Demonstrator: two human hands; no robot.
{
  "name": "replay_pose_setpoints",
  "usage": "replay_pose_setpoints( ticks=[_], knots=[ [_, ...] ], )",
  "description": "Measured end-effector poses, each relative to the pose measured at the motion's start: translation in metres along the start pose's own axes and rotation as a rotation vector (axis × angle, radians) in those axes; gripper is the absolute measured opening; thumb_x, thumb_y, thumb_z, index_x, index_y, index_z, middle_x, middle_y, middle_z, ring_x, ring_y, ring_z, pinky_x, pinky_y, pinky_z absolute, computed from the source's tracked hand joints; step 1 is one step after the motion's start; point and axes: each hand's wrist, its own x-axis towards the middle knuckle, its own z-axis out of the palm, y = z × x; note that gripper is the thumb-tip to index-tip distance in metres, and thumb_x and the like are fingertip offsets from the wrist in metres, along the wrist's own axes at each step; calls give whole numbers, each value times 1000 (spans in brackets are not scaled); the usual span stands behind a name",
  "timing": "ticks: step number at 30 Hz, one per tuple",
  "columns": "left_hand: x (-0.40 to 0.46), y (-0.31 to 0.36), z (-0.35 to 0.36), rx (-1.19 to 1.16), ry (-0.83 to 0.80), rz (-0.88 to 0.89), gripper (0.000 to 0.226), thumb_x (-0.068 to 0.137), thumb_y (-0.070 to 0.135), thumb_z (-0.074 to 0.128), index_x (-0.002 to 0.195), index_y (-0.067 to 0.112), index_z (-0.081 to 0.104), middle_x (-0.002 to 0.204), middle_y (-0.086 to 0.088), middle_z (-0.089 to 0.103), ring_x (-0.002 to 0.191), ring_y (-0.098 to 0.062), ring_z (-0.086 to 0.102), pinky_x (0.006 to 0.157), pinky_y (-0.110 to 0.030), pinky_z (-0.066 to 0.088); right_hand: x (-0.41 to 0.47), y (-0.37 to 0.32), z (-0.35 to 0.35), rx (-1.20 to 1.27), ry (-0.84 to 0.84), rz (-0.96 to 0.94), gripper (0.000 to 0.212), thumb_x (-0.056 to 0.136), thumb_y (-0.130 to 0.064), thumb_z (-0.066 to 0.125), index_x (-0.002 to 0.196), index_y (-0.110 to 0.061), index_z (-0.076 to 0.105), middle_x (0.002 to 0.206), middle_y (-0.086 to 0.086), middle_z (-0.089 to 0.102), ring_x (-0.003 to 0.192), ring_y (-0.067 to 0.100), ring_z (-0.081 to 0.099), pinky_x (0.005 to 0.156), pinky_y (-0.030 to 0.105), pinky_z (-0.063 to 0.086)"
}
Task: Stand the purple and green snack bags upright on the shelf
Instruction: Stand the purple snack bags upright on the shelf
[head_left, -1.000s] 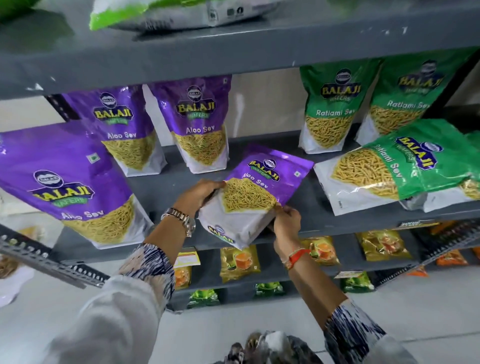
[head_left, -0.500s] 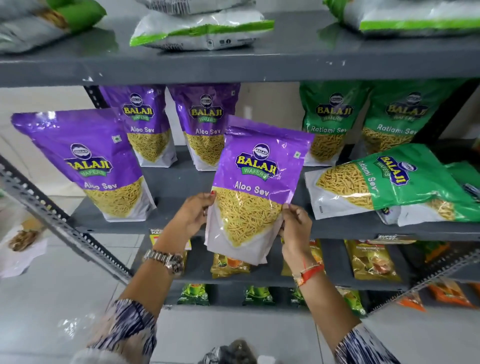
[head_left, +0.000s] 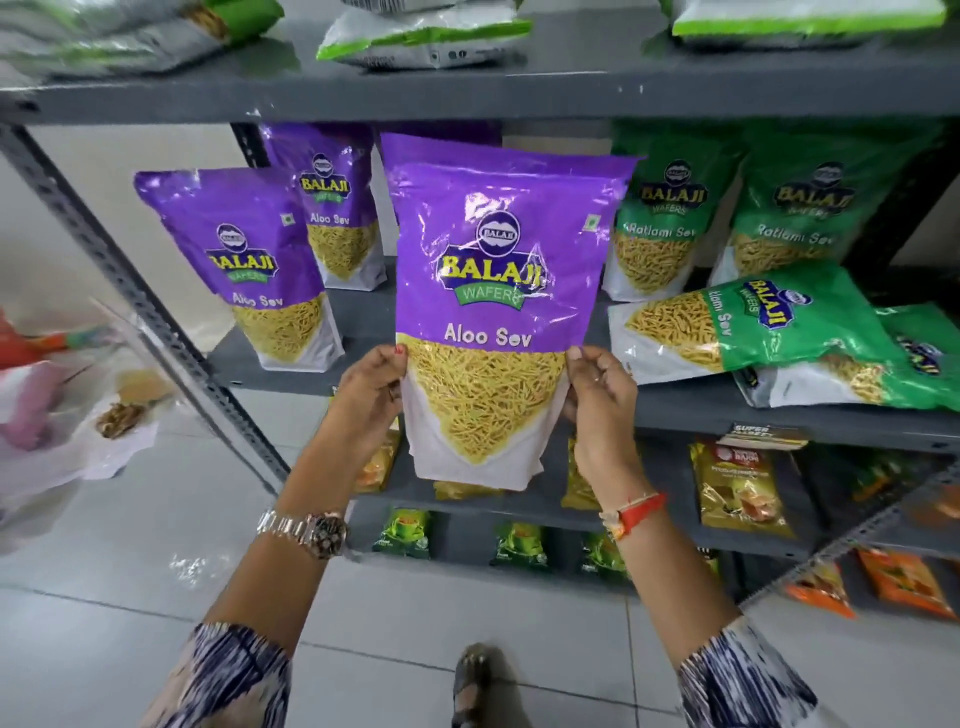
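Note:
I hold a purple Aloo Sev bag (head_left: 493, 322) upright in front of the grey shelf (head_left: 779, 415), its bottom hanging below the shelf's front edge. My left hand (head_left: 366, 400) grips its left side and my right hand (head_left: 602, 400) its right side. Two purple bags stand upright on the shelf: one at the front left (head_left: 249, 270), one behind it (head_left: 335, 208). Another purple bag's top (head_left: 441, 143) peeks out behind the held one. Two green Ratlami Sev bags (head_left: 660, 218) (head_left: 800, 218) stand at the back right. One green bag (head_left: 753, 325) lies flat on another (head_left: 919, 358) at the front right.
The upper shelf (head_left: 519, 88) carries bags lying flat. Lower shelves hold small yellow, green and orange packets (head_left: 743, 488). A slotted metal upright (head_left: 130, 291) slants down at the left. Plastic bags (head_left: 62, 415) lie on the tiled floor at the left.
The purple bag went from lying tilted on the shelf to being lifted and held upright between both hands. It now looks larger and closer to the camera.

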Motion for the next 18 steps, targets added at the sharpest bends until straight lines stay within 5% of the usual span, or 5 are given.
replay_pose_setpoints(
  ticks=[6,10,14,18],
  knots=[
    [21,3,-10,125,137,-2,23,92,10,43,74,19,54,65,1,58,63,-14,50,62,-30,42,26,18,22,-57,-3,28,12,94,-18,51,85,-22,57,90,2,67,94,24,64,87,42,52],
    [51,9,-19,199,193,-20,24,93,8,38,76,21,48,49,10,54,47,-7,46,53,-25,36,54,33,46,-52,-37,56,14,95,-15,48,85,-21,55,88,2,66,86,18,64,85,41,52],
    [85,14,-30,130,252,-13,24,93,5,37,76,20,46,66,-3,42,58,-13,36,55,-24,31,88,47,73,-93,-73,56,15,96,-15,45,86,-21,52,95,7,64,95,24,62,89,42,50],
    [114,13,-46,73,290,-33,23,92,3,38,79,20,48,74,-5,46,67,-16,45,64,-30,39,115,58,97,-107,-99,3,14,97,-10,42,88,-17,50,89,1,61,85,13,60,81,28,49]
  ],
)
